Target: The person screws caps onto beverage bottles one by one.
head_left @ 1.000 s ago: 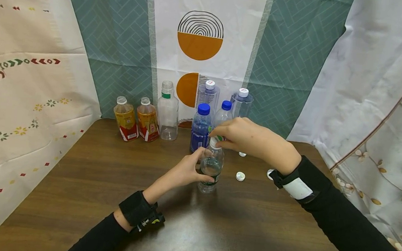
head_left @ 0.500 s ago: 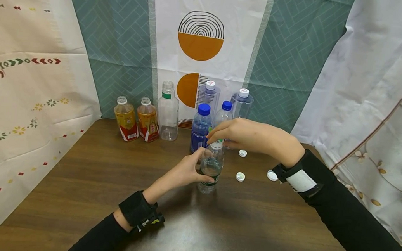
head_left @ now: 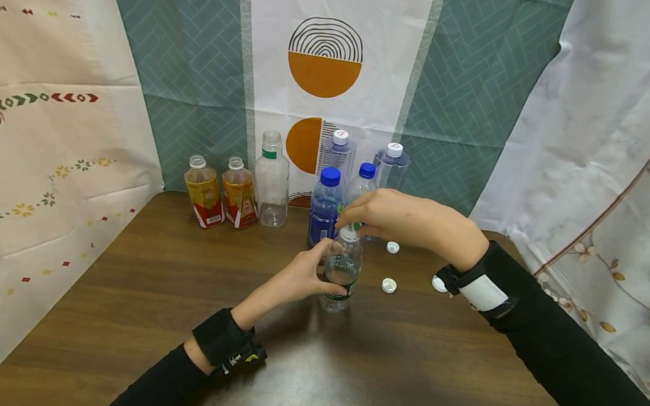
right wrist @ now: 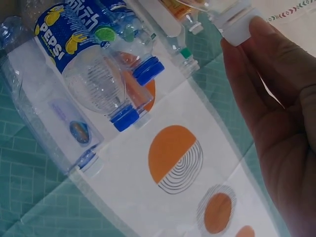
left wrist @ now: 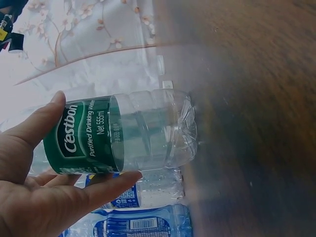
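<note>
My left hand (head_left: 303, 276) grips a clear plastic water bottle (head_left: 343, 268) upright on the wooden table. In the left wrist view, the thumb and fingers go round its green label (left wrist: 81, 136), which reads "C'estbon". At the bottle's top is a white cap (head_left: 348, 233). My right hand (head_left: 405, 220) reaches over from the right and pinches this cap between thumb and fingers. The right wrist view shows the thumb and index fingertip on the cap's side (right wrist: 238, 28). Part of the cap is hidden under the fingers in the head view.
Just behind stand two blue-capped bottles (head_left: 329, 178) and two taller white-capped ones (head_left: 393, 151). Back left are two orange-labelled bottles (head_left: 203, 194) and a tall clear bottle (head_left: 271, 190), all uncapped. Loose white caps (head_left: 389, 285) lie to the right on the table (head_left: 267, 375).
Half a second ago my right fingers were straighter and spread over the cap; now they close on it again. The left hand and the bottle have stayed put.
</note>
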`<action>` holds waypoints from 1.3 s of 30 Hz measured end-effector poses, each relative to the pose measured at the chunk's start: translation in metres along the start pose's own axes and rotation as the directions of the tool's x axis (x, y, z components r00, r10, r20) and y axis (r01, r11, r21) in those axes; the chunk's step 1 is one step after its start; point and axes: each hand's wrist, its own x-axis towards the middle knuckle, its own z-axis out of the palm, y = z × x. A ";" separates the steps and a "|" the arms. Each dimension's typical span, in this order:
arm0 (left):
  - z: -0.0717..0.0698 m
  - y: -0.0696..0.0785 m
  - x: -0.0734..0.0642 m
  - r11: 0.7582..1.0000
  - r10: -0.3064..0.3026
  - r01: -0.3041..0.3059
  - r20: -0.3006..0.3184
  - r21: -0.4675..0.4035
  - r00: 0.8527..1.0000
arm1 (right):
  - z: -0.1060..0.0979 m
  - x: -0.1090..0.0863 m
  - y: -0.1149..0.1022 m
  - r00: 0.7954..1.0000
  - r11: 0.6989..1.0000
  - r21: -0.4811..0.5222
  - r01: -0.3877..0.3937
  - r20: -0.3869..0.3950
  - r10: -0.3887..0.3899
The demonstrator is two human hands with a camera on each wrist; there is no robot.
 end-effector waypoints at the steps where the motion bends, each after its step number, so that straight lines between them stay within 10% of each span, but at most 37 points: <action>1: 0.000 0.000 0.000 1.000 -0.001 0.001 -0.001 -0.001 1.000 | 0.000 0.000 0.000 1.000 1.000 -0.002 -0.002 0.002 0.002; 24: 0.001 0.000 0.001 0.999 0.010 -0.009 -0.036 0.036 0.999 | 0.016 0.014 -0.012 0.989 0.979 -0.154 -0.130 -0.088 0.118; 39: -0.001 -0.001 0.001 0.999 0.032 -0.032 0.005 0.022 0.999 | 0.006 0.000 0.007 0.999 0.998 -0.043 0.048 0.009 -0.047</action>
